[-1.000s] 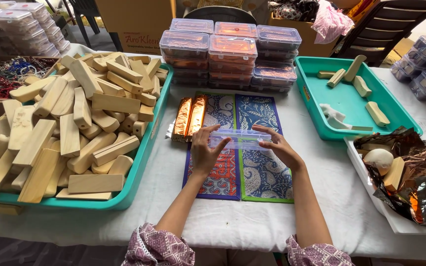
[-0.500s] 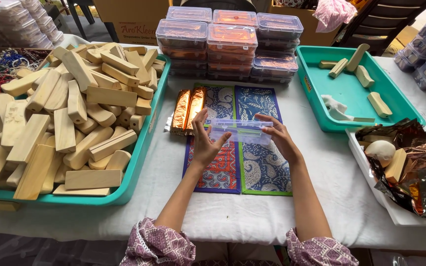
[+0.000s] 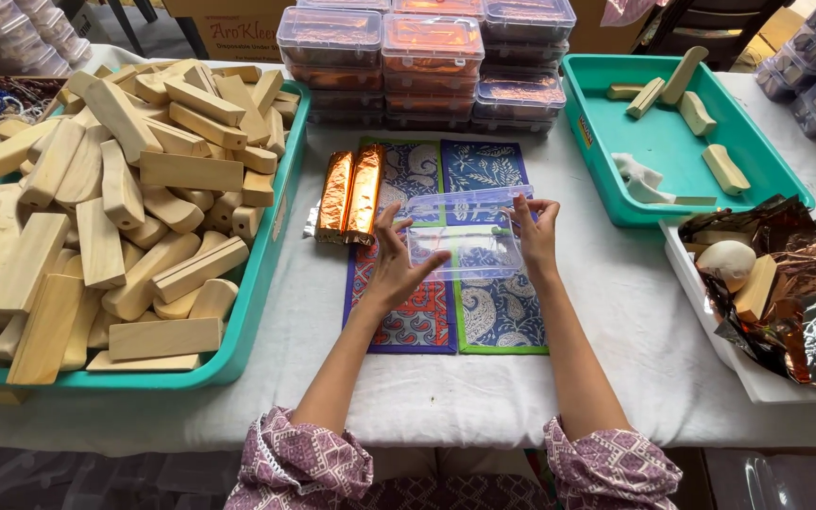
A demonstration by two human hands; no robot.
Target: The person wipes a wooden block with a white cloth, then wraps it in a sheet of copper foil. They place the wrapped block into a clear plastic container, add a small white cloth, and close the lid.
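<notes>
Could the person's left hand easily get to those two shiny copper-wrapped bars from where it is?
Probably yes. The left hand rests on the clear plastic box, and the foil-wrapped bars lie just beside it with nothing between them.

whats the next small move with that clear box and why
Probably lift one foil-wrapped bar into the clear plastic box: the box lies open on the patterned mat, both the left hand and right hand steady it, and it looks empty.
</notes>
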